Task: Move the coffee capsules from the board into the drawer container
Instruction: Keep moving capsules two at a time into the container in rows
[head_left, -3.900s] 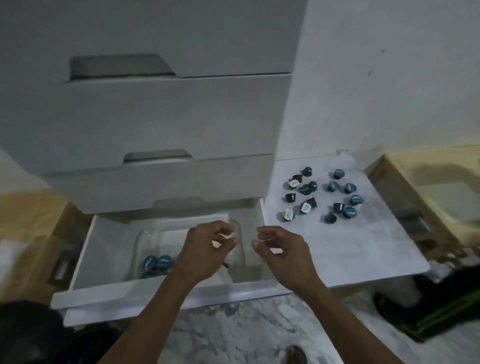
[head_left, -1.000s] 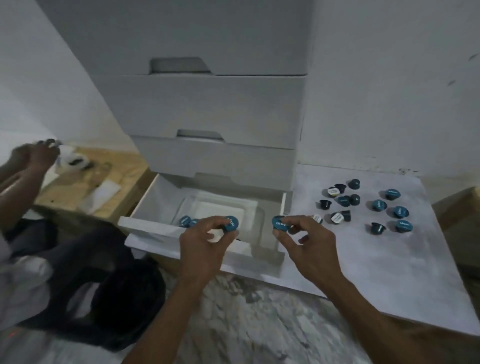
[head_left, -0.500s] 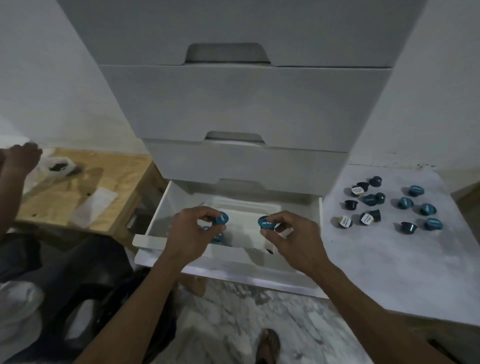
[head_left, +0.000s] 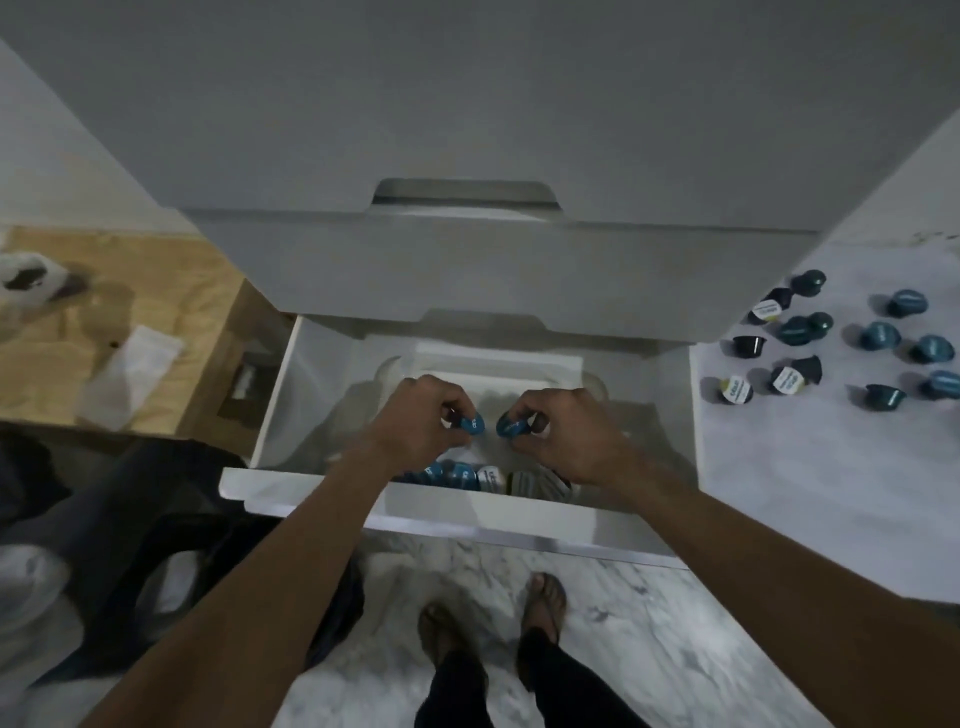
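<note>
Teal coffee capsules sit pinched, one in our left hand (head_left: 422, 422) and one in our right hand (head_left: 558, 427), above the clear drawer container (head_left: 597, 387); we should lower them close before letting go.

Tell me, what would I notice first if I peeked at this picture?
Two hands meet over the open drawer in the middle: the left hand and the right hand each pinch a blue coffee capsule. More capsules lie in the drawer below them. Off to the right, others are scattered on a white board.
</note>
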